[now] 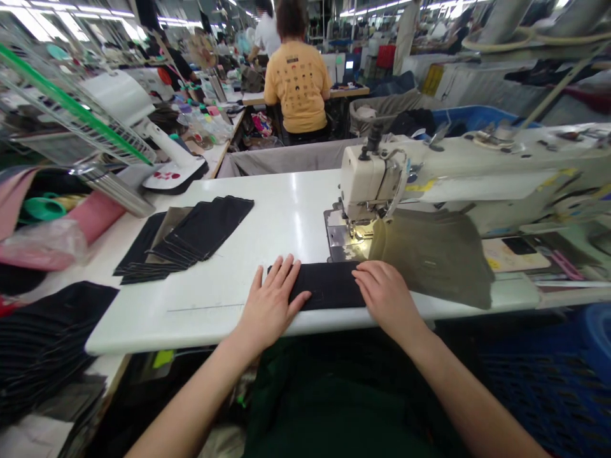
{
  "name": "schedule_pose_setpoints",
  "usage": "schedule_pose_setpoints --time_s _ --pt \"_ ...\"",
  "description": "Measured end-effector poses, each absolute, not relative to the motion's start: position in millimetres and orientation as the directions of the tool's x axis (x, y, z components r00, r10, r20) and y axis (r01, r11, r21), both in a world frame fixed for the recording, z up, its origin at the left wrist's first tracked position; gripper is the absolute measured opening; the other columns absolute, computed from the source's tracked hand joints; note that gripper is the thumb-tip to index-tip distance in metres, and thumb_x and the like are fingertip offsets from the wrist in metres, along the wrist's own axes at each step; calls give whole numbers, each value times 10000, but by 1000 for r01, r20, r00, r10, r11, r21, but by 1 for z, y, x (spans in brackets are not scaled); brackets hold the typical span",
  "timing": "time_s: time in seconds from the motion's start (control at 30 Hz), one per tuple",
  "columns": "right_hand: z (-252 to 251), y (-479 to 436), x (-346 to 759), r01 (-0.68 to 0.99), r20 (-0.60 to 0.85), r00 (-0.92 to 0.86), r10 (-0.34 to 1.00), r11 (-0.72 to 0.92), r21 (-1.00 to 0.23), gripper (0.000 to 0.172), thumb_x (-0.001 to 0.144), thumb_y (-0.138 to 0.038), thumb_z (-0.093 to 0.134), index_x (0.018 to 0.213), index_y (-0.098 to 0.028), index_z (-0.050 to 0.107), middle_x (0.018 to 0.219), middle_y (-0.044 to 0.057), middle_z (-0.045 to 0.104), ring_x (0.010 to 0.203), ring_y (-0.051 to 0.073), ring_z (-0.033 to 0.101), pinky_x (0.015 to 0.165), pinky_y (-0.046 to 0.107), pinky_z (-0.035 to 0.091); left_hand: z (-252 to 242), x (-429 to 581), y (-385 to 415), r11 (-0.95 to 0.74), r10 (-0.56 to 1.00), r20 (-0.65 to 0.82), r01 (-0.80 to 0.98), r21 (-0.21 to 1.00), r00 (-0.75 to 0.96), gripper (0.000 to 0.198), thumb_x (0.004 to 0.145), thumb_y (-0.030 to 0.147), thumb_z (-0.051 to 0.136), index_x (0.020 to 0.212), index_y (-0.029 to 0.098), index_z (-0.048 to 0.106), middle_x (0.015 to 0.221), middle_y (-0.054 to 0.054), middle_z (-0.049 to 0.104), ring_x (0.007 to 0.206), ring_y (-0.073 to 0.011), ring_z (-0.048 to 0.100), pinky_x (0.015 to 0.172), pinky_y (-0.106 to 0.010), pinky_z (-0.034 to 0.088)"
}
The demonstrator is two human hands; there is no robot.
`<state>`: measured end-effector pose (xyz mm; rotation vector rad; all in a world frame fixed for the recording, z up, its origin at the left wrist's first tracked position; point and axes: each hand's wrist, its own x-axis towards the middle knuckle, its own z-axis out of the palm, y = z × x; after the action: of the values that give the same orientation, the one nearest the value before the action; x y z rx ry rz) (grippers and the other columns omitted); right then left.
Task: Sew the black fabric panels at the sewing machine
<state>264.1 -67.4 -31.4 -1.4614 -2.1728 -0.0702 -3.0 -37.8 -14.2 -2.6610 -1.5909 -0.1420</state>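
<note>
Black fabric strip (329,286) lies flat beneath both your hands, its long axis running left to right along the near edge of the white worktop (214,305). Your left hand (272,302) presses its left end and your right hand (386,296) its right end. Both are open-palmed and grip nothing. Just beyond, nearer your right hand, stands the sewing machine (372,181) with olive cloth (429,254) beside it. A stack of black pieces (191,235) lies well apart to the left.

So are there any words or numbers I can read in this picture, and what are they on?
Nothing here can be read as a word or number.
On the yellow shirt: rows of small dark marks, too small to read.
On the sewing machine: yellow stickers, blurred.
On the fan base: red marks, too blurred to read.
On the black cloth: no writing shows.
</note>
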Motion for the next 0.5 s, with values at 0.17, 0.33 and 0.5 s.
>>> schedule_pose_setpoints --time_s 0.17,0.33,0.5 --pt "-34 -68 253 884 490 -267 830 414 -218 245 1008 -211 481 1120 -154 691 1156 122 695 1114 254 615 1078 464 436 4 5 9 -487 856 176 873 -38 485 501 986 367 527 1445 169 518 1576 -172 404 1475 -393 332 1159 -696 245" --pt "-29 -71 243 920 482 -213 850 341 -194 205 982 -218 538 1096 -149 694 1049 108 708 1004 255 624 1068 489 420 -3 57 -6 -656 746 196 753 53 636 374 991 219 467 1320 118 613 1428 -162 582 1300 -298 567 1103 -456 456" --pt "-26 -67 252 904 470 -254 845 380 -195 203 985 -220 538 1100 -164 695 1043 87 715 1035 251 616 1114 503 360 -20 62 4 -741 670 161 666 85 725 474 1033 310 418 1472 137 466 1555 -142 448 1463 -318 379 1169 -528 358"
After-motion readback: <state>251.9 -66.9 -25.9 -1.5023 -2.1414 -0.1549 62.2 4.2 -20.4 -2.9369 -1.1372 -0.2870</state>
